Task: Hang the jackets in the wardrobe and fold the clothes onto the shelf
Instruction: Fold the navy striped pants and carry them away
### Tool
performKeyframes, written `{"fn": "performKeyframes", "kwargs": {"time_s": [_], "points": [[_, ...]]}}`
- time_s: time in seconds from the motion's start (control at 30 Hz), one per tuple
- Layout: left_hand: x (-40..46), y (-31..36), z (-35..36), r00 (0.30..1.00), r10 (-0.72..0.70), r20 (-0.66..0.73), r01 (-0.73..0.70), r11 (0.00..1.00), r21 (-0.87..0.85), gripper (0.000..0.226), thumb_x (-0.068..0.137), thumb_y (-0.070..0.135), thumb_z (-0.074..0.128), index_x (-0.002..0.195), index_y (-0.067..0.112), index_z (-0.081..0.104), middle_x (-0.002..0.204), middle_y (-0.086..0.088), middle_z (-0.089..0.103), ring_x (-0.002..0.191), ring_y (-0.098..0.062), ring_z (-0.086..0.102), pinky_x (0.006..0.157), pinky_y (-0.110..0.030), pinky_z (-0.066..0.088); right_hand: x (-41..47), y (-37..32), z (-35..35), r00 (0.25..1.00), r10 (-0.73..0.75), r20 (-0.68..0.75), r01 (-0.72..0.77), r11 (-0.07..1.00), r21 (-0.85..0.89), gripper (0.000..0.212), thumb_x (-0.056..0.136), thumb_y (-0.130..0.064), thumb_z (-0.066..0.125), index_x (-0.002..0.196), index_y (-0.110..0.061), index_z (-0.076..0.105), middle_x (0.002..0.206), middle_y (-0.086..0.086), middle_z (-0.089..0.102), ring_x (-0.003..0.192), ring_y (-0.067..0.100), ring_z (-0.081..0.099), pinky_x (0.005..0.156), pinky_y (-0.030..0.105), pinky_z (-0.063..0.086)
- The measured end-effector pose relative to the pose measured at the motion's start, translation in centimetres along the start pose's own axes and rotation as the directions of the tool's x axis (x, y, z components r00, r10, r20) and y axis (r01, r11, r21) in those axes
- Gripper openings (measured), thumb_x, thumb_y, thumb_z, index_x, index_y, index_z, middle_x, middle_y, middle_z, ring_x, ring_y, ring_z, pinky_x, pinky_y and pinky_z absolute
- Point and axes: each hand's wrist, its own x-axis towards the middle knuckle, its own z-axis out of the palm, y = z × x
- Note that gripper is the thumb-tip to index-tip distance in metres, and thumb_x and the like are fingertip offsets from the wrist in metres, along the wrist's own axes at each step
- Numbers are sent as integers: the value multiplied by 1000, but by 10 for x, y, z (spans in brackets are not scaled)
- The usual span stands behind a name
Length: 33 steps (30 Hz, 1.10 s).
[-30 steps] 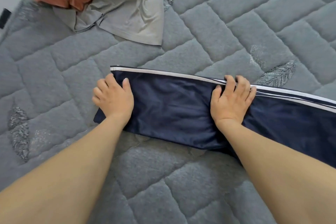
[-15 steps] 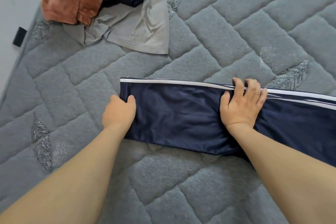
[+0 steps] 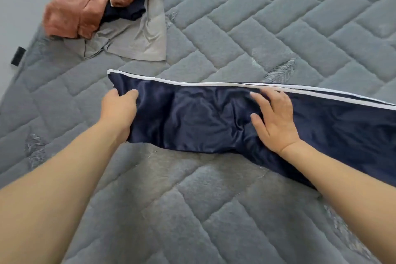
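Navy trousers (image 3: 203, 115) with a white side stripe lie lengthwise across the grey quilted bed (image 3: 257, 28), running off the right edge of the head view. My left hand (image 3: 119, 109) grips the trousers' left end, thumb on top of the cloth and fingers under it. That end is lifted slightly and the cloth is rumpled between my hands. My right hand (image 3: 275, 120) lies flat on the trousers' middle, fingers spread and straight, pressing the cloth down just below the stripe.
A heap of clothes sits at the bed's far left corner: a rust-coloured velvety garment (image 3: 85, 0), a dark navy piece (image 3: 124, 12) and a grey shirt (image 3: 139, 43). The bed's left edge with a black tag (image 3: 18, 55) borders a pale floor.
My left hand has taken hold of the trousers' left end and lifted it, bunching the cloth. My right hand has spread flat on the trousers' middle.
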Motion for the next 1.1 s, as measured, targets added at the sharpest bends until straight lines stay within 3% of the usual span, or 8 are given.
{"fn": "performKeyframes", "kwargs": {"time_s": [0.2, 0.47, 0.6, 0.73, 0.8, 0.87, 0.97, 1.1], "points": [[-83, 47, 70, 985, 145, 93, -150, 988, 45, 4, 87, 28, 53, 89, 24, 55, 111, -8, 63, 97, -31, 63, 88, -51, 52, -45, 112, -55, 747, 377, 548, -192, 911, -365, 64, 99, -54, 23, 157, -31, 9, 165, 0, 5, 151, 20, 4, 121, 47, 5], [-215, 90, 225, 903, 230, 362, -233, 972, -36, 24, 88, 27, 56, 104, 10, 59, 106, -16, 67, 100, -37, 65, 88, -55, 55, -131, 204, -144, 625, 556, 549, -249, 808, -535, 69, 98, -57, 26, 156, -34, -5, 164, -3, -12, 151, 22, -8, 119, 52, -4], [-273, 103, 304, 839, 254, 481, -289, 957, -3, 25, 86, 28, 55, 99, 7, 55, 87, -8, 60, 77, -24, 57, 67, -40, 50, -184, 273, -205, 552, 742, 380, -509, 661, -552, 76, 97, -53, 33, 156, -29, -7, 164, -4, -12, 151, 23, -4, 119, 55, 0], [-339, 99, 386, 769, 264, 582, -324, 946, -2, 5, 90, 20, 52, 86, 17, 51, 79, -2, 55, 70, -18, 51, 64, -33, 43, -218, 305, -241, 475, 854, 213, -813, 519, -264, 82, 93, -46, 52, 156, -30, 1, 163, 1, -4, 149, 28, 3, 117, 53, 11], [-374, 91, 424, 735, 254, 628, -333, 943, 8, 6, 91, 19, 52, 86, 17, 51, 79, -2, 56, 69, -18, 52, 62, -32, 43, -222, 321, -248, 283, 936, 211, -959, 279, 46, 81, 91, -39, 60, 155, -20, 13, 161, 11, 14, 145, 31, 21, 115, 45, 23], [-403, 81, 454, 667, 239, 706, -360, 933, 24, 8, 91, 24, 54, 91, 16, 52, 81, -2, 58, 71, -19, 55, 63, -33, 46, -219, 336, -252, 110, 926, 362, -962, 7, 275, 62, 93, -32, 60, 145, -6, 38, 144, 19, 45, 124, 32, 50, 96, 33, 43], [-424, 63, 482, 488, 104, 867, -303, 951, 57, 27, 90, 38, 59, 111, 22, 52, 86, 2, 65, 67, -13, 64, 56, -27, 52, -215, 343, -257, 100, 853, 512, -849, -195, 491, 47, 101, -42, 47, 124, -3, 60, 117, 12, 66, 90, 26, 65, 65, 22, 50], [-376, 39, 465, 680, 129, 722, -390, 897, 208, 36, 91, 33, 53, 125, 24, 51, 98, 7, 62, 79, -14, 61, 64, -29, 46, -209, 336, -258, 170, 711, 682, -792, -312, 524, 71, 92, -72, 33, 135, -20, 56, 135, 11, 60, 117, 24, 62, 92, 38, 53]]}}
